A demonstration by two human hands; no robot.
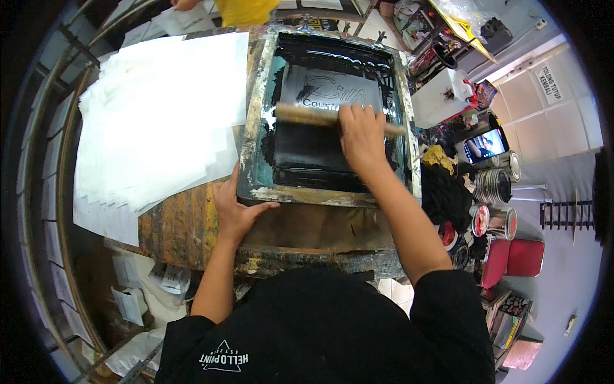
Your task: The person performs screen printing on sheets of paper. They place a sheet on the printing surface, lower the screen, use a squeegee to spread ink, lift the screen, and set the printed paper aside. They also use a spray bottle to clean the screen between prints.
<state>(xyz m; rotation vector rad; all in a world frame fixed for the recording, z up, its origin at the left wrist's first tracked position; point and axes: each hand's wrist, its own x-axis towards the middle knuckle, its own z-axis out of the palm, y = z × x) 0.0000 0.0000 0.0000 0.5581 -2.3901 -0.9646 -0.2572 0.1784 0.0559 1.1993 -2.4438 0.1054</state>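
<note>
A screen printing frame (pixel 409 147) lies on the worktable, its mesh coated with black ink around a lighter panel with outlined lettering. Across the mesh runs a squeegee (pixel 307 115) with a long wooden handle. My right hand (pixel 364 137) is closed over the right part of that handle, fingers on its far side. The blade under the handle is hidden. At the frame's near left corner, my left hand (pixel 235 208) grips the edge, thumb along the near side and fingers along the left side. Beside it on the left lies a wide stack of white paper sheets (pixel 160 121).
The wooden worktable (pixel 185 221) is stained with ink. At right stand paint cans (pixel 502 222), a black cloth (pixel 444 195), a lit phone (pixel 484 146) and a white container (pixel 441 96). A drying rack (pixel 61 192) lines the left. Another person's yellow garment (pixel 246 9) shows at the far edge.
</note>
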